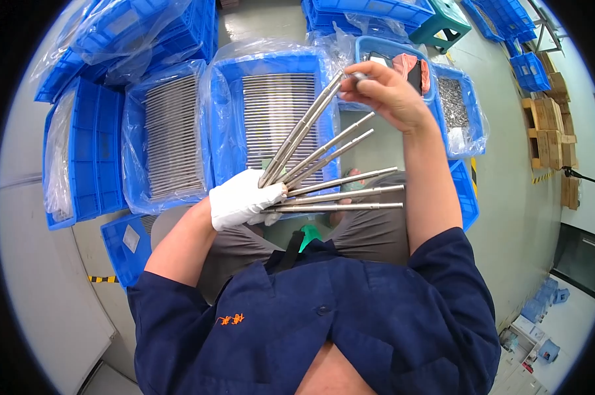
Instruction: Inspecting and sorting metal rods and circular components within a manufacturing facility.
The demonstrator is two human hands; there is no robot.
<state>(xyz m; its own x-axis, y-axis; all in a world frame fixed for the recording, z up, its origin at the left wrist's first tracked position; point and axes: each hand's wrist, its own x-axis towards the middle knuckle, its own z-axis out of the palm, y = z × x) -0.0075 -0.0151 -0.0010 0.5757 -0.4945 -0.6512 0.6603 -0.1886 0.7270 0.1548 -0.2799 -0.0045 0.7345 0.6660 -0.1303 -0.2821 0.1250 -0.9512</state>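
Observation:
My left hand (239, 201), in a white glove, grips several long metal rods (340, 181) by one end, fanned out to the right and upward. My bare right hand (384, 89) pinches the far tip of the uppermost rod (302, 128) above a blue crate. Both hands are raised over my lap, in front of my dark blue jacket.
A plastic-lined blue crate (226, 131) full of metal rods lies under the hands; another such crate (131, 151) lies to its left. More blue crates (80, 145) stand around. A crate of small metal parts (468, 112) sits right. A green stool (445, 23) stands behind.

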